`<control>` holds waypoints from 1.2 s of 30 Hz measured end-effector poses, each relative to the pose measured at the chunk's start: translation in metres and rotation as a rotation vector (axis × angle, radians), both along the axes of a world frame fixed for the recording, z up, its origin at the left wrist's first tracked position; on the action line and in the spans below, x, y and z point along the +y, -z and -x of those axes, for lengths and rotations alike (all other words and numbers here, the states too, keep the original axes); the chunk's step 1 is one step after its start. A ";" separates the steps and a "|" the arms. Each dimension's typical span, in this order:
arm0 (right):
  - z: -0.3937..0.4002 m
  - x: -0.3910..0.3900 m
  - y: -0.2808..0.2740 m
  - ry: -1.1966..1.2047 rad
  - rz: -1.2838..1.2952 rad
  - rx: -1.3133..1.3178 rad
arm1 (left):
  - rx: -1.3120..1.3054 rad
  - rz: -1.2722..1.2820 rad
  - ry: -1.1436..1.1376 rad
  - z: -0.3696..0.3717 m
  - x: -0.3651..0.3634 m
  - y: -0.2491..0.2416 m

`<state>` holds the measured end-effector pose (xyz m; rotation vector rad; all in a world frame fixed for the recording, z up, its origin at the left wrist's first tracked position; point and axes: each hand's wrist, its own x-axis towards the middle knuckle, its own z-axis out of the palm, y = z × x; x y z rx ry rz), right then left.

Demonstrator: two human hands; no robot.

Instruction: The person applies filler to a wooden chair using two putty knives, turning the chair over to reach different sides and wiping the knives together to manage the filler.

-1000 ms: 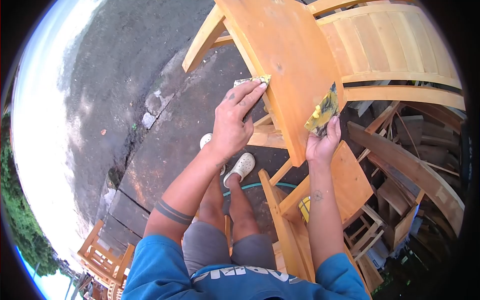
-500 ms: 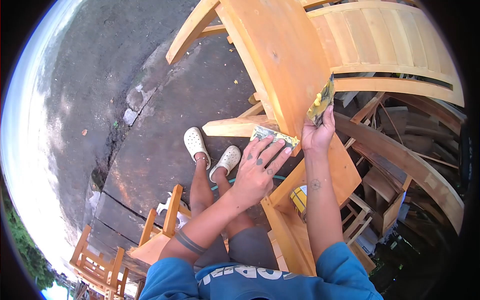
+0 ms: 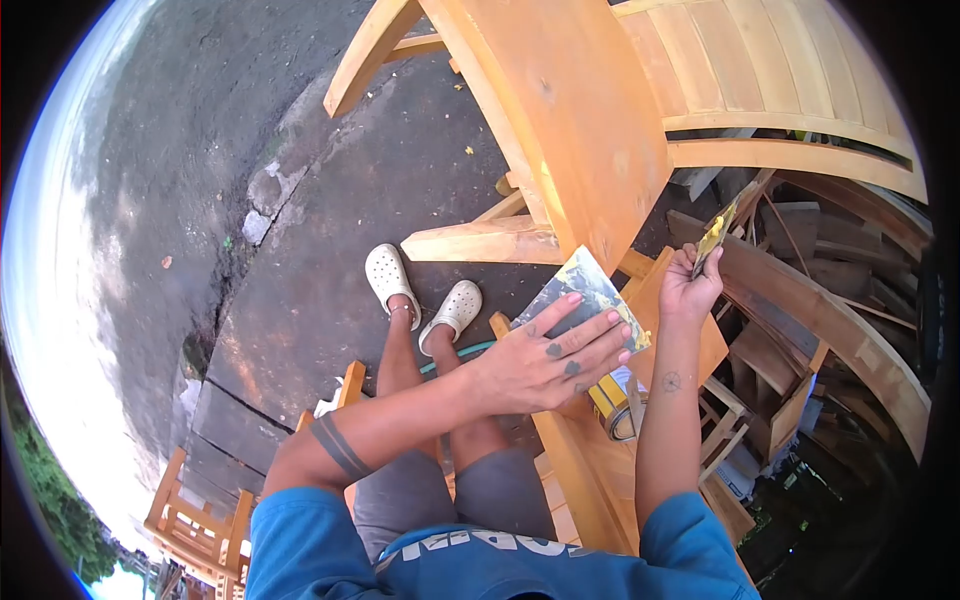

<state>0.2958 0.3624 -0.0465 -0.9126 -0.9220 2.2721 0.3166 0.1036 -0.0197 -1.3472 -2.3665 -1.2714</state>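
My left hand (image 3: 555, 362) is closed on a flat, thin putty spreader (image 3: 575, 290), grey-white with yellow and dark smears. Its fingers lie across the top face, and the thumb is hidden beneath. The spreader's upper corner is close to the lower end of a wide orange-brown wooden board (image 3: 560, 110); whether they touch I cannot tell. Off to the right, my right hand (image 3: 692, 290) pinches a thin smeared piece (image 3: 712, 240) carrying yellow putty, seen nearly edge-on. Below the hands a yellow can (image 3: 610, 408) rests on wooden furniture (image 3: 570, 470).
A slatted wooden seat (image 3: 760, 70) extends at the upper right. Scrap wood (image 3: 790, 260) is piled along the right side. Wooden chairs (image 3: 205, 525) stand at the lower left. Dark concrete ground (image 3: 310, 290) lies around my white clogs (image 3: 390, 280).
My left hand has moved right and down, tilting the spreader off the board's end. My right hand has swung right and slightly down, turning its smeared piece edge-on. More of the can shows.
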 end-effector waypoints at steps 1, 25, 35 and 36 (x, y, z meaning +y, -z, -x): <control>-0.004 0.002 -0.002 -0.034 0.010 0.036 | -0.046 -0.100 -0.011 -0.001 -0.010 -0.008; 0.020 -0.045 0.004 -0.073 -0.021 -0.080 | -0.437 -0.125 -0.315 -0.072 0.028 0.027; -0.003 -0.038 0.002 -0.034 -0.033 -0.078 | -0.188 -0.121 -0.487 -0.062 0.066 0.052; -0.005 -0.034 0.001 -0.039 -0.032 -0.062 | -0.189 -0.135 -0.418 -0.068 0.065 0.044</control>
